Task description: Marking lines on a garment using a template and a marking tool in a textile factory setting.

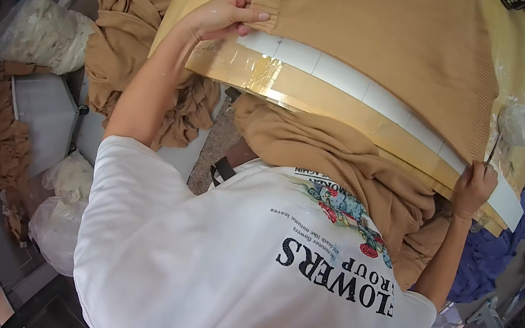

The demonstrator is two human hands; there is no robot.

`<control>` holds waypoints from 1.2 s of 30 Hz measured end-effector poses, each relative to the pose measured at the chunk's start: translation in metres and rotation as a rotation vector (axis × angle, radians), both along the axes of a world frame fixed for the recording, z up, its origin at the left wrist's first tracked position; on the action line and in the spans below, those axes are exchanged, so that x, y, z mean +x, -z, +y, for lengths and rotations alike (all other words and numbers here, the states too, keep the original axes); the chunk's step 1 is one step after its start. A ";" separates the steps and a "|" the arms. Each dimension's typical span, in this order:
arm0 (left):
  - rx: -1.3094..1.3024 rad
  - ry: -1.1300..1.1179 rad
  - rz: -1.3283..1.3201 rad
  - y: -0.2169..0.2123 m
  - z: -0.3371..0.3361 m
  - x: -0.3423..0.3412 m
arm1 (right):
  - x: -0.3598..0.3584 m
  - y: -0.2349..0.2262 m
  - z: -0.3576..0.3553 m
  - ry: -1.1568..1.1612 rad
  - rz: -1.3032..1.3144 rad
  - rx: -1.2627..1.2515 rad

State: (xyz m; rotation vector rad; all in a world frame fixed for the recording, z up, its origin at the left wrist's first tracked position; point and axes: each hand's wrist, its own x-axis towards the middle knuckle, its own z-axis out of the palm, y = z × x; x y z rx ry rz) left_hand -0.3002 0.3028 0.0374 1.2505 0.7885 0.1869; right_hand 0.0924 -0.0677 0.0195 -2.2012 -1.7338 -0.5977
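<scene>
A tan knit garment piece (385,24) with ribbed edges lies spread over a yellowish, tape-covered board (223,66). Its near edge runs along a white strip (341,74) crossed by thin lines. On the left, my left hand (222,15) pinches the ribbed corner of the knit between thumb and fingers. My right hand (476,189) is closed at the opposite near corner, over the white strip. A thin dark pen-like tool (492,150) sticks up out of its fingers; its exact kind is unclear. Whether those fingers also grip the knit cannot be made out.
More tan knit (323,139) is heaped in my lap, against the board's near edge. Another tan pile (122,41) lies left of the board. Clear plastic bags (43,30) and a white box (44,108) stand farther left. Blue-purple cloth (487,263) sits at right.
</scene>
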 end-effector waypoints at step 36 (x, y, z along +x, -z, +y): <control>1.034 -0.005 0.655 0.004 -0.019 0.028 | 0.005 -0.006 -0.019 -0.046 -0.027 -0.003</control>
